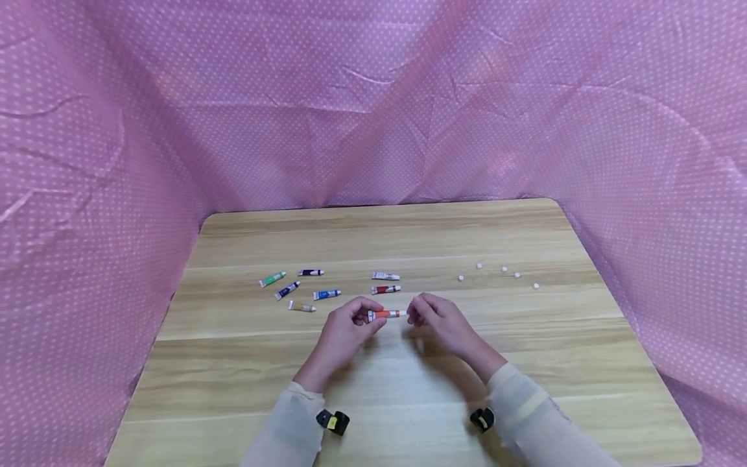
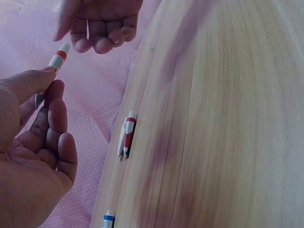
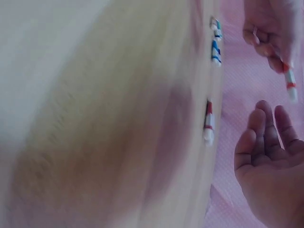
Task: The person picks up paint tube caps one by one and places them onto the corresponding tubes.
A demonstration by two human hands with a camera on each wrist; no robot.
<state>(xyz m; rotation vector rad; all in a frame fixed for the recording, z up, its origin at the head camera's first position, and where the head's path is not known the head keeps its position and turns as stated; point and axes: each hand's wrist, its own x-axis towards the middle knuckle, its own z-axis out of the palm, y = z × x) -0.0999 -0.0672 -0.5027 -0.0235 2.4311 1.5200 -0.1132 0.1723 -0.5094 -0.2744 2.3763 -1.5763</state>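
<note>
My left hand (image 1: pixel 345 326) pinches a small orange paint tube (image 1: pixel 388 314) between thumb and fingers, holding it above the table with its white tip pointing right. In the left wrist view the tube (image 2: pixel 57 61) sticks out past the thumb. Whether that white tip is a cap or a bare nozzle, I cannot tell. My right hand (image 1: pixel 441 324) hovers just beyond the tip, its fingers loosely bent. A gap separates the right hand (image 3: pixel 270 166) from the tube in the right wrist view, and nothing shows in its fingers. A red tube (image 1: pixel 386 289) and a white tube (image 1: pixel 386 276) lie behind.
Several tubes lie to the left, among them a green tube (image 1: pixel 272 279), a blue tube (image 1: pixel 327 294) and an ochre tube (image 1: pixel 301 307). Several small white caps, such as one cap (image 1: pixel 461 278), are scattered right. Pink dotted cloth (image 1: pixel 373 130) hangs around the wooden table (image 1: pixel 408 408).
</note>
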